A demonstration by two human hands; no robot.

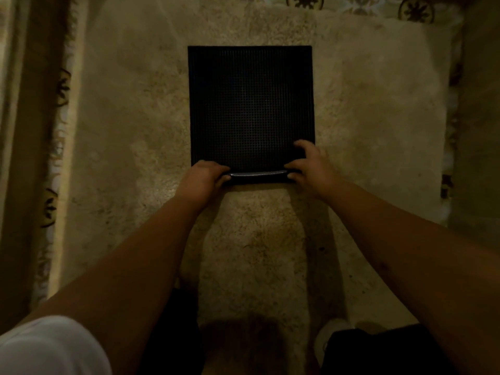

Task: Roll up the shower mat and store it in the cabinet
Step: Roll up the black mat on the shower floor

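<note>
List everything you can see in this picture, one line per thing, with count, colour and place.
shower mat: one, black, grid-textured, flat on the rug at centre, its near edge curled into a first turn
rug: one, beige and shaggy, under the mat, covering most of the floor
floor tiles: several, pale with dark round flower patterns, showing at the top and left edges
sleeve: one, white, bottom left corner
left hand: one, fingers gripping the left end of the curled edge
right hand: one, fingers gripping the right end of the curled edge
forearms: two, bare, reaching in from the bottom corners
</note>
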